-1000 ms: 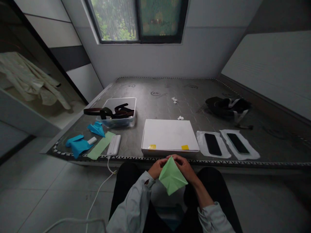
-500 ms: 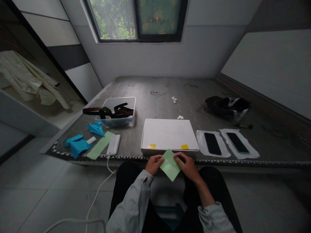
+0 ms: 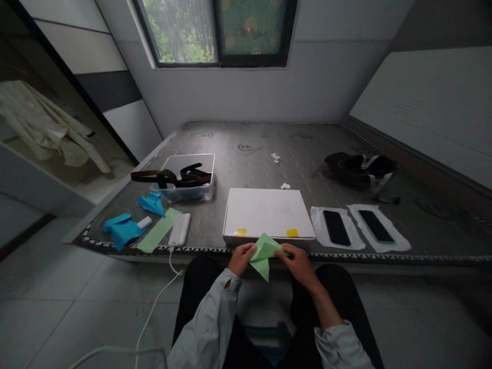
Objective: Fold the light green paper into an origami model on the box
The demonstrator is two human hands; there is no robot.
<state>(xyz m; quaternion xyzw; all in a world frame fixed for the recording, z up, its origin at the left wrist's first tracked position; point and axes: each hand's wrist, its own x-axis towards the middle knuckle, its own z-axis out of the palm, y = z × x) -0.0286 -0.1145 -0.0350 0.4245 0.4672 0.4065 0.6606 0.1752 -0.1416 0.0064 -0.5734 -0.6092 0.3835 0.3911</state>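
Note:
A piece of green paper [image 3: 264,252], creased and partly folded, is held in the air between my two hands, just in front of a white box [image 3: 269,212]. My left hand [image 3: 242,259] pinches its left corner between thumb and fingers. At the right corner, my right hand [image 3: 299,262] grips the paper the same way. One flap of the sheet points up over the box's front edge and another hangs down toward my lap. Two yellow tabs [image 3: 292,232] mark the front of the box's lid.
Left on the mattress [image 3: 246,164] are a clear bin [image 3: 210,192] with dark belts, blue folded paper [image 3: 128,233], a green strip [image 3: 158,233] and a white power bank [image 3: 179,229] with a cable. Two phones [image 3: 336,227] on white wraps and a black cap [image 3: 346,166] lie right.
The green paper has gone from a flat diamond to a bent shape with a flap folded over. Both hands stay at its corners, having shifted only slightly.

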